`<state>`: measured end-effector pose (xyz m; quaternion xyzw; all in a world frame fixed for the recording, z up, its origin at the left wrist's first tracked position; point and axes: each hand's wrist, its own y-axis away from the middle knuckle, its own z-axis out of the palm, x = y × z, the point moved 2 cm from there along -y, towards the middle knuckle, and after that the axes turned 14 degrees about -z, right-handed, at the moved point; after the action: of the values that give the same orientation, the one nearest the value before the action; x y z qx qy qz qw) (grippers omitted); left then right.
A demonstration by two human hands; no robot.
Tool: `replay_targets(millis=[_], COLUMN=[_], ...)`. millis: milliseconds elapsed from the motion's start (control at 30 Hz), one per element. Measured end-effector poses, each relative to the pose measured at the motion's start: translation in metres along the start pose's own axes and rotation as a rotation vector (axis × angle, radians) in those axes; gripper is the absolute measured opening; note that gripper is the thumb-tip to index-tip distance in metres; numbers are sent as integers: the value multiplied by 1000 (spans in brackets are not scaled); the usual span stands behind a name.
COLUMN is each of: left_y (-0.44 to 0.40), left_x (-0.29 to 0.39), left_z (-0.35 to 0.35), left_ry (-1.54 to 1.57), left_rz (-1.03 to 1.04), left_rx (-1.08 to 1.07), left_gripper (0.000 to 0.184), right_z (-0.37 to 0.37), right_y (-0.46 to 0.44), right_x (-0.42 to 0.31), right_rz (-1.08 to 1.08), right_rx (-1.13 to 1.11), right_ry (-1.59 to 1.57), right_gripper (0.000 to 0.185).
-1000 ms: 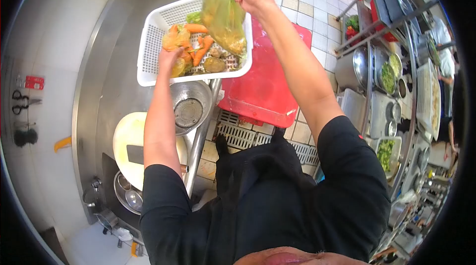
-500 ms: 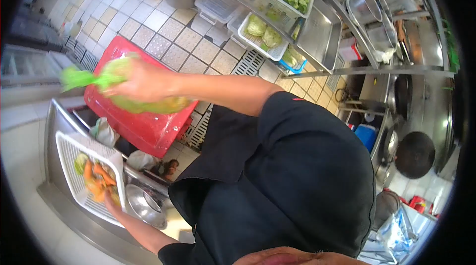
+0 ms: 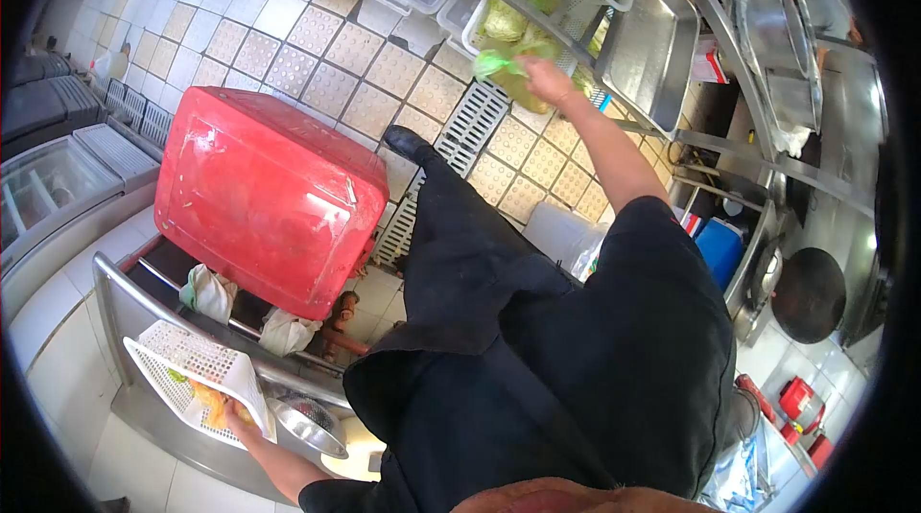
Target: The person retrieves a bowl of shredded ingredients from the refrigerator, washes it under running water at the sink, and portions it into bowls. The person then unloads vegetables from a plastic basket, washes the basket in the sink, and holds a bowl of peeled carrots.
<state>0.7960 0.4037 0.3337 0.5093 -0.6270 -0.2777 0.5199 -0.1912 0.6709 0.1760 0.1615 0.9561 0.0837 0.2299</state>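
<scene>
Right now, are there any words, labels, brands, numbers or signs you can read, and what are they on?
No text is readable in this view.
Red-and-white box beside the metal tray: any print is too small to read.
Red object at lower right: too small and blurred.
Large red bin: pale scuffs, no lettering I can make out.

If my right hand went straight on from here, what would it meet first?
Beyond the green bag it holds, your right hand would probably meet the pale green cabbages first, though depth is unclear.
</scene>
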Motion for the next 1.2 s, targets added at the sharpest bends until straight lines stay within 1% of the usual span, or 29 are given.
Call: replay_targets(millis=[33, 133, 233, 267, 333, 367, 400, 433, 467, 500, 533, 567, 600, 633, 667, 700, 733, 767, 800, 833, 867, 900, 933, 967, 1033, 1100, 1167, 1200], left_y=[1, 19, 21, 22, 32, 33, 32, 36, 39, 54, 66, 72, 71, 40, 46, 33, 44, 60, 68, 82, 88, 96, 105, 112, 124, 144, 157, 163], left_x=[-1, 2, 4, 1, -1, -4, -9, -17, -19, -19, -22, -18, -22, -27, -26, -28, -28, -22, -23, -20, -20, -19, -19, -19, -17, -13, -10, -10], left_z=[0, -2, -22, -26, -22, -20, -15, -13, -7, 4, 8, 1, -9, -45, -49, -64, -61, -55, -59, -59, -60, -60, -61, -63, -66, -65, -68, -70], left_ry=[29, 33, 24, -17, -112, -151, -179, -189, -65, -57, 25, -22, 130, 103, 159, 344, 447, 540, 573, 598, 621, 620, 619, 617, 596, 533, 441, 393], left_rz=[19, 144, 84, 166, 251, 291, 427, 565, 453, 449, 421, 415, 529, 688, 591, 603, 626, 657, 642, 631, 613, 652, 692, 731, 750, 737, 750, 754], left_rx=[-11, 126, 222, 165, 268, 324, 217, 145, 201, 282, 495, 669, 690, 789, 895, 832, 757, 666, 644, 614, 581, 570, 558, 546, 506, 488, 462, 449], left_gripper=[39, 40, 40, 40, 41, 41, 43, 46, 44, 42, 45, 45, 46, 44, 41, 38, 36, 34, 33, 33, 33, 33, 33, 34, 35, 36, 36, 37], right_z=[0, -2, 18, 28, 42, 55, 63, 63, 95, 89, 83, 96, 123, 146, 142, 149, 156, 171, 159, 150, 148, 143, 127, 104, 78, 64, 64, 70], right_y=[0, 1, -8, -11, -20, -22, -31, -33, -31, -38, -42, -51, -60, -68, -71, -74, -81, -92, -91, -95, -97, -97, -93, -83, -65, -44, -27, -24], right_x=[19, 57, 86, 91, 95, 99, 101, 80, 103, 69, 36, 30, 39, 39, 2, -32, -59, -80, -140, -191, -243, -305, -375, -444, -558, -646, -713, -740], right_rz=[-2, 295, 479, 472, 448, 450, 434, 356, 258, 258, 194, 45, 108, 226, 308, 237, 184, 141, 144, 115, 10, -55, -178, -364, -586, -758, -808, -941], right_rx=[23, 76, 92, 177, 348, 285, 221, 157, 174, 121, 101, 80, -15, 0, -15, -3, 16, 1, -69, -129, -186, -225, -269, -272, -396, -518, -677, -688], right_ry=[24, 51, 97, 47, -53, -17, 20, 13, -62, -160, -192, -242, -278, -625, -679, -787, -894, -807, -865, -817, -893, -951, -998, -1040, -1182, -1283, -1244, -1145], right_gripper=[46, 42, 35, 33, 29, 31, 34, 37, 39, 39, 36, 33, 27, 22, 19, 19, 19, 24, 27, 27, 29, 30, 31, 26, 25, 26, 26, 26])
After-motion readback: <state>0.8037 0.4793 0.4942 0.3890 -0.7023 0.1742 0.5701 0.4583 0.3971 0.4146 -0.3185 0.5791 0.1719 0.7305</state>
